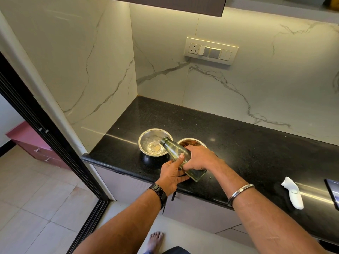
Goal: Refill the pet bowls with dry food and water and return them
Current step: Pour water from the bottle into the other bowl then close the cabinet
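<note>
Desk (238, 143): black speckled stone, glossy, running along the wall into a corner.
Wall (256, 79): pale marble-look panels with grey veins.
Switch panel (211, 51): cream, one socket and several rockers, mounted on the wall above the desk.
White object (293, 195): curved plastic piece lying near the desk's front edge, at the right.
Drawer unit (31, 143): pink, metal handles, far left beyond the dark door frame.
Floor (36, 208): beige tiles.

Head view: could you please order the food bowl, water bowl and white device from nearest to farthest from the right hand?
1. Food bowl, just behind the right hand.
2. Water bowl, to its left, under the bottle mouth.
3. White device, far right on the counter.
</note>
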The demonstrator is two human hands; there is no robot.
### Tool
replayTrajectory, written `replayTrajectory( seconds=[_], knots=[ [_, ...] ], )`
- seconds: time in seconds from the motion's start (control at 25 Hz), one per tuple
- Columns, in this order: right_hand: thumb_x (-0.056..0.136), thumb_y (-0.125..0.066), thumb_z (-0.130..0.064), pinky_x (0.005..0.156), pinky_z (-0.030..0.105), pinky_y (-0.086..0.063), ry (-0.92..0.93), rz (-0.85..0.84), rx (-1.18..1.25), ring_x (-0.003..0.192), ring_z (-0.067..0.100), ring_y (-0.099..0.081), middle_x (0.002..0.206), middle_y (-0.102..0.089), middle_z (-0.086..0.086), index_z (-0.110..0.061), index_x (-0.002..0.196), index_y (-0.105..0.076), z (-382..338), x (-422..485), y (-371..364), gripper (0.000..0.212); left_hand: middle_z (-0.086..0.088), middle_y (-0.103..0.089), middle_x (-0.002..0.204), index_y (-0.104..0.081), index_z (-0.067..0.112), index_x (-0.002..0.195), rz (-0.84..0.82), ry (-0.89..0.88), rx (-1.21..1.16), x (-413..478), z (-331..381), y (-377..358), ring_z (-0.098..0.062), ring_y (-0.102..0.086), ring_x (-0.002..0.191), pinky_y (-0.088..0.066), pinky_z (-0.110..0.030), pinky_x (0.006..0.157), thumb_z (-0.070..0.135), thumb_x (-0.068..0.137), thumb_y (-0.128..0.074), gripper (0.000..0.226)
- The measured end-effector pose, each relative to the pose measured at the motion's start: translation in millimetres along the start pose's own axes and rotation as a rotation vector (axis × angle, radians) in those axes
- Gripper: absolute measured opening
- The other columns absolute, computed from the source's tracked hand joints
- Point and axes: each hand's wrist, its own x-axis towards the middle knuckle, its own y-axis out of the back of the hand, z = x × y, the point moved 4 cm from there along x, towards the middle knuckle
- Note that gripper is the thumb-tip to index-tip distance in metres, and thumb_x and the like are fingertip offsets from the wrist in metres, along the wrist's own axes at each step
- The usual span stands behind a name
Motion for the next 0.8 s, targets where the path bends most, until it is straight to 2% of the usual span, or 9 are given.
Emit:
replayTrajectory(
  seconds=[0.44, 0.68, 0.8],
  knots=[
    [0.057, -0.075, -0.065, 0.092, 0.045, -0.063, -0.007, -0.006, -0.024, 0.105, 0.019, -0.067, 0.116, -0.070, -0.004, -0.030, 0.139, -0.060, 0.3, -1.4, 0.9, 0.090, -0.020, -0.083, 0.116, -0.070, 0.007, 0.133, 0.002, 0.002, -0.001, -1.5, -2.0, -1.3, -0.037, -0.082, 0.108, -0.067, -0.054, 0.093, 0.038, 0.099, -0.079, 0.047],
    [0.065, -0.079, -0.058, 0.090, 0.041, -0.061, 0.010, 0.003, 0.000, 0.101, 0.018, -0.068, 0.112, -0.071, -0.004, -0.028, 0.135, -0.062, -0.5, -2.7, 0.3, 0.078, -0.019, -0.083, 0.117, -0.070, 0.008, 0.133, 0.004, -0.003, 0.003, -4.0, -1.3, -0.7, -0.036, -0.082, 0.108, -0.069, -0.051, 0.088, 0.038, 0.099, -0.079, 0.046],
    [0.070, -0.082, -0.052, 0.083, 0.036, -0.056, 0.022, 0.021, 0.016, 0.103, 0.017, -0.067, 0.113, -0.069, -0.004, -0.027, 0.136, -0.060, 1.1, -3.4, -2.8, 0.073, -0.017, -0.083, 0.119, -0.070, 0.010, 0.134, 0.000, -0.007, 0.010, -5.1, -1.7, 0.8, -0.035, -0.081, 0.110, -0.068, -0.052, 0.091, 0.038, 0.099, -0.078, 0.046]
  ],
)
